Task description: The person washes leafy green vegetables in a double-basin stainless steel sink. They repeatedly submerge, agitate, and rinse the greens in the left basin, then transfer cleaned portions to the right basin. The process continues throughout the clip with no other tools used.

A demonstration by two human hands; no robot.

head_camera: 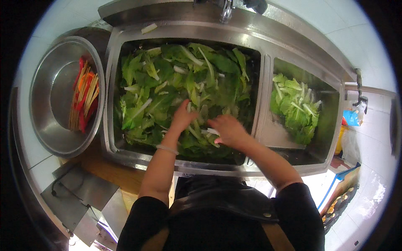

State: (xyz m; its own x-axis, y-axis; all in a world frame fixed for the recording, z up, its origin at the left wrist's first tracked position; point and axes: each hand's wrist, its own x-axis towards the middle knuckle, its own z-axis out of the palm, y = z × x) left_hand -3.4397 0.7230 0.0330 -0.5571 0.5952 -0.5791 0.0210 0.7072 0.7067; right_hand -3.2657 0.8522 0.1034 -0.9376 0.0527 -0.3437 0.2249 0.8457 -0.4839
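Cut leafy greens [166, 67], with pale stalks and green leaves, fill the large left basin of a stainless steel sink [185, 171] and look wet. My left hand [184, 116] dips into the middle of them, its fingers around or against a pale stalk and partly hidden by leaves. Just to its right, my right hand [230, 130] reaches in with thumb and fingers apart. A white stalk piece [213, 131] shows between them; whether it is gripped cannot be told. A smaller heap of greens [296, 108] lies in the right basin.
A steel bowl [47, 103] at the left holds a bundle of thin wooden sticks [80, 100] with red and orange pieces. A faucet [226, 11] is above the sink's back edge. One cut stalk [149, 28] lies on the rim. Plastic bags [350, 146] are at the right.
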